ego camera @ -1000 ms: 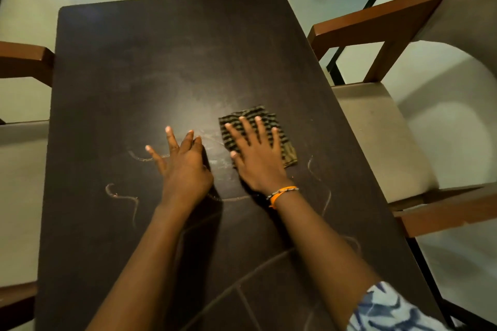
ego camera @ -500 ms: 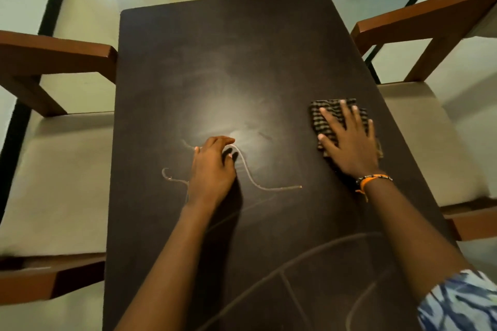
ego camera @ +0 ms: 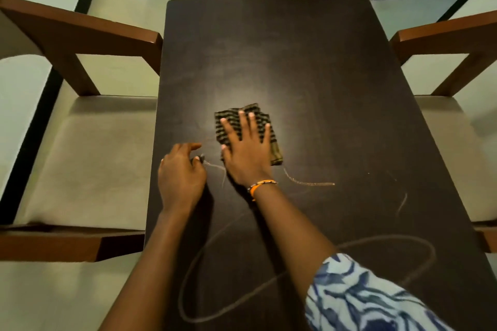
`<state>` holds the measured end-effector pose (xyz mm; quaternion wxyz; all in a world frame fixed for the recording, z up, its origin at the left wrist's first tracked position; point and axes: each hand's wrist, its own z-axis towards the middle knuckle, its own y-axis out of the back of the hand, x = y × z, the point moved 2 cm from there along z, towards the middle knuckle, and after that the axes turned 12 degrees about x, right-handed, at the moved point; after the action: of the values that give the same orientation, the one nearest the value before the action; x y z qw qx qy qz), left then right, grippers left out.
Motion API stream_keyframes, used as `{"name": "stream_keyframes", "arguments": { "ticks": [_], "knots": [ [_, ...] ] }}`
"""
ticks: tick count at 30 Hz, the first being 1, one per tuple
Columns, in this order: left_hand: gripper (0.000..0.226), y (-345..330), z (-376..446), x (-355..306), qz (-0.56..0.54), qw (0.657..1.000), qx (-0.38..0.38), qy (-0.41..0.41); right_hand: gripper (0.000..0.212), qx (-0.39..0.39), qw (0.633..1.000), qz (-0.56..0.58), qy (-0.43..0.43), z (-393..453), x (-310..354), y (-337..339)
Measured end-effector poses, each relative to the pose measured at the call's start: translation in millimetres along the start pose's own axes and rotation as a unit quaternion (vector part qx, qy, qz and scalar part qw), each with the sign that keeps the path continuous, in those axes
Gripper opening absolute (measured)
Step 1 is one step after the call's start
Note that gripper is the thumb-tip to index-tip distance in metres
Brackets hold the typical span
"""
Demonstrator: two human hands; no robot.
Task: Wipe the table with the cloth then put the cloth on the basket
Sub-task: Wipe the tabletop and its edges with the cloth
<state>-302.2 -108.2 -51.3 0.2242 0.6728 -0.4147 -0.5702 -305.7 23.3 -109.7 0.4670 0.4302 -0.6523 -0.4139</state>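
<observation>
Since half a second ago your right hand (ego camera: 246, 152) has slid the cloth (ego camera: 269, 137) from near the table's right edge back toward the middle, and your left hand (ego camera: 180, 176) has shifted closer to the left edge. Your right hand lies flat on the cloth, fingers (ego camera: 250, 123) spread and palm down — pressing it to the table (ego camera: 309, 62), not gripping it. The cloth is a folded, dark striped square, its far and right parts showing past your fingers. Your left hand rests on the table just beside the right one, fingers curled loosely inward; whether it pinches anything you cannot tell from this view. Pale chalk-like lines (ego camera: 309, 183) mark the dark top — one short stroke just right of your right wrist, a large loop nearer the front edge under your forearms. An orange band (ego camera: 262, 185) circles your right wrist, and a blue-and-white sleeve (ego camera: 363, 298) shows at the front right corner. Chairs (ego camera: 80, 142) with brown wooden arms and pale seats stand along both long sides.
</observation>
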Motion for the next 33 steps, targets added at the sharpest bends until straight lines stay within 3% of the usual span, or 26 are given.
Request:
{"name": "stream_keyframes", "arguments": {
  "ticks": [3, 7, 13, 17, 22, 26, 31, 33],
  "knots": [
    [0.029, 5.9, -9.2, 2.0, 0.022, 0.999, -0.011, 0.025, 0.059, 0.038, 0.997, 0.001, 0.071, -10.3, 32.4, -12.7],
    [0.031, 13.9, -8.7, 9.3, 0.045, 0.998, -0.004, 0.032, 0.058, 0.045, 0.99, -0.014, 0.137, -15.5, 8.3, -4.4],
    [0.055, 8.4, 2.2, 29.4, 0.04, 0.995, 0.054, 0.07, 0.061, -0.027, 0.998, 0.017, -0.059, -30.6, -95.9, 23.5],
    [0.064, 2.7, 4.0, 40.7, -0.001, 0.994, 0.079, 0.08, 0.057, -0.026, 0.988, 0.011, -0.154, -39.8, -130.3, 31.1],
    [0.06, 5.3, 2.8, 46.3, -0.023, 0.996, 0.054, 0.067, 0.059, -0.037, 0.985, 0.019, -0.165, -28.8, -81.1, 20.9],
    [0.045, 18.8, 0.9, 56.5, -0.051, 0.997, 0.032, 0.054, 0.058, -0.024, 0.996, 0.002, -0.081, -7.0, -7.1, 6.2],
    [0.052, 30.6, -11.6, 76.3, -0.044, 0.986, 0.069, 0.148, 0.059, 0.022, 1.0, 0.002, 0.006, 7.0, 60.8, -12.2],
    [0.044, 32.0, -15.4, 83.6, -0.049, 0.984, 0.074, 0.157, 0.06, 0.037, 0.998, 0.0, 0.048, 5.6, 88.6, -21.3]
  ]
}}
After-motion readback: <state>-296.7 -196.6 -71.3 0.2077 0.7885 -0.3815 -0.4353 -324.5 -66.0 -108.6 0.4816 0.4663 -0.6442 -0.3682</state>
